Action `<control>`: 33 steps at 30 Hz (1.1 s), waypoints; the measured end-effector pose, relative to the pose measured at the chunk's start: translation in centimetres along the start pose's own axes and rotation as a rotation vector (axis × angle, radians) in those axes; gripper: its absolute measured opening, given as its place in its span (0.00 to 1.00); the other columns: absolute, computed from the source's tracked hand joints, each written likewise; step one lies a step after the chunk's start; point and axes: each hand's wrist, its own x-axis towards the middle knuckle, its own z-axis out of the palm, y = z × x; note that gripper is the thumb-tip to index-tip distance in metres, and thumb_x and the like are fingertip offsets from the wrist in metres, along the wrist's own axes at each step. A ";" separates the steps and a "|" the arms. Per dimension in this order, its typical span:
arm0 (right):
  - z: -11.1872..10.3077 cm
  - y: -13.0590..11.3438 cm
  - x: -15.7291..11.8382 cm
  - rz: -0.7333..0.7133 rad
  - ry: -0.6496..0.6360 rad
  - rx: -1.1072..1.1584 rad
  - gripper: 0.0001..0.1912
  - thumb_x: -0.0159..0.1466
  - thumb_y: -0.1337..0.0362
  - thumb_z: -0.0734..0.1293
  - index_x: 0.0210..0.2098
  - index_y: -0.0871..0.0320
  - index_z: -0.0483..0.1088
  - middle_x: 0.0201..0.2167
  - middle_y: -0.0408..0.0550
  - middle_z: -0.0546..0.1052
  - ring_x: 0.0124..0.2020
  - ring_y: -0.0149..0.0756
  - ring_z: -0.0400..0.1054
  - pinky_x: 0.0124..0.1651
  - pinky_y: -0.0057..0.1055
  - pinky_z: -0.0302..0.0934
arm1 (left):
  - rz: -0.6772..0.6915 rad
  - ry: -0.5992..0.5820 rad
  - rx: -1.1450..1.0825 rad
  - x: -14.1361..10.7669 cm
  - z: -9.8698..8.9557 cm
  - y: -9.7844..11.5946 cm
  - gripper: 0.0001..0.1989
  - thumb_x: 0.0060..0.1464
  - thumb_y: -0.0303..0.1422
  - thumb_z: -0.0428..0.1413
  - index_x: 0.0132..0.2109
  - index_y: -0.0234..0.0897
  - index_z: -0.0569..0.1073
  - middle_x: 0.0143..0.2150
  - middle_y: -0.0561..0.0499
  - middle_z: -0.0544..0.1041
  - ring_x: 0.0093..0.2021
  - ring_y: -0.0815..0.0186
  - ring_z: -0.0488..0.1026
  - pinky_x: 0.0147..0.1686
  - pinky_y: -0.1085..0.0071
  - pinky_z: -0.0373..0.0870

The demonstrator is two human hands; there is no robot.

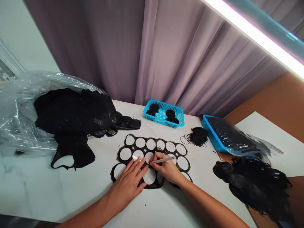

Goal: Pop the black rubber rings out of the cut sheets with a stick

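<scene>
We look down on our two bare forearms reaching in from the bottom of the view, both hands on a black sheet (152,145) cut with rows of round holes. The sheet lies flat in the middle of the white worktop (59,193), and white circles show through its holes.

Our left hand (127,186) rests palm down on the lower left part of the sheet, its wrist low and its fingers (134,169) spread and pressed flat, so this grip is open and pins the sheet in place. Our right hand (166,167) comes in from the lower right, close beside the left, with the wrist raised a little. Its grip pinches a slim, pale craft knife (163,160) between thumb and fingers, and the tip of the knife touches the sheet at the edge of a hole, very near our left fingertips.

To the left, a heap of black cut pieces (71,114) spills from a clear plastic bag (19,117). Beyond the sheet, a small blue basket (152,106) holds two black lumps (154,109), and a tangle of black thread (198,136) lies to its right. Further right are a larger blue basket (209,129) with a bagged black bundle (230,134) and a second black heap (256,186). A mauve curtain (95,47) hangs behind the worktop.
</scene>
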 end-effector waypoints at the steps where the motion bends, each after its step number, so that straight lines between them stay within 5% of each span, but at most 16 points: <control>1: -0.1 0.0 0.0 -0.003 0.001 -0.013 0.10 0.62 0.66 0.66 0.26 0.55 0.62 0.32 0.44 0.76 0.34 0.36 0.67 0.39 0.32 0.59 | 0.000 -0.001 0.002 0.0 0.0 0.0 0.30 0.63 0.35 0.55 0.69 0.42 0.57 0.70 0.44 0.58 0.69 0.52 0.55 0.64 0.51 0.60; 7: 0.3 0.1 -0.2 -0.066 0.007 -0.140 0.09 0.63 0.68 0.66 0.27 0.54 0.62 0.32 0.44 0.74 0.34 0.36 0.66 0.39 0.33 0.58 | 0.001 -0.025 0.028 0.0 -0.1 0.1 0.29 0.63 0.34 0.55 0.68 0.40 0.59 0.71 0.43 0.57 0.70 0.51 0.54 0.64 0.51 0.59; 13: -0.2 0.9 0.0 -0.368 -0.025 -0.610 0.06 0.65 0.69 0.60 0.31 0.54 0.63 0.33 0.50 0.72 0.35 0.41 0.61 0.41 0.37 0.56 | -0.005 -0.001 0.015 -0.2 0.1 0.1 0.27 0.63 0.35 0.53 0.67 0.41 0.59 0.71 0.44 0.57 0.70 0.52 0.54 0.65 0.52 0.59; 15: -2.6 1.5 1.2 -0.343 0.134 -0.696 0.05 0.64 0.68 0.59 0.31 0.54 0.62 0.32 0.51 0.70 0.34 0.42 0.60 0.39 0.37 0.56 | -0.004 -0.001 0.021 -0.2 0.1 0.0 0.27 0.64 0.35 0.53 0.68 0.41 0.59 0.71 0.45 0.56 0.70 0.51 0.54 0.64 0.51 0.59; 18: -6.9 2.6 3.3 -0.118 0.532 -0.753 0.08 0.64 0.66 0.56 0.28 0.54 0.59 0.27 0.48 0.68 0.30 0.40 0.60 0.35 0.34 0.53 | -0.002 -0.004 0.017 -0.3 -0.1 0.0 0.28 0.64 0.35 0.53 0.69 0.42 0.58 0.71 0.45 0.55 0.70 0.51 0.54 0.64 0.52 0.61; 24: -10.6 3.7 3.9 0.003 0.646 -0.625 0.11 0.63 0.59 0.59 0.26 0.54 0.57 0.21 0.43 0.67 0.23 0.34 0.58 0.29 0.30 0.50 | 0.007 0.001 0.026 -0.3 0.0 -0.1 0.27 0.65 0.35 0.53 0.69 0.42 0.58 0.71 0.45 0.56 0.69 0.51 0.55 0.63 0.52 0.62; 28: -12.0 3.5 3.6 0.083 0.774 -0.312 0.14 0.58 0.56 0.65 0.23 0.53 0.57 0.20 0.42 0.67 0.23 0.34 0.59 0.29 0.30 0.51 | 0.016 0.001 0.038 -0.2 -0.2 -0.2 0.27 0.64 0.35 0.54 0.68 0.41 0.60 0.70 0.44 0.58 0.69 0.50 0.55 0.63 0.51 0.62; 33: -11.3 2.2 2.7 0.136 0.574 -0.013 0.20 0.54 0.49 0.71 0.23 0.55 0.60 0.25 0.48 0.75 0.26 0.36 0.68 0.23 0.28 0.57 | 0.030 0.008 0.053 -0.1 -1.0 -0.2 0.27 0.64 0.35 0.55 0.67 0.40 0.60 0.69 0.44 0.60 0.68 0.50 0.57 0.61 0.50 0.65</control>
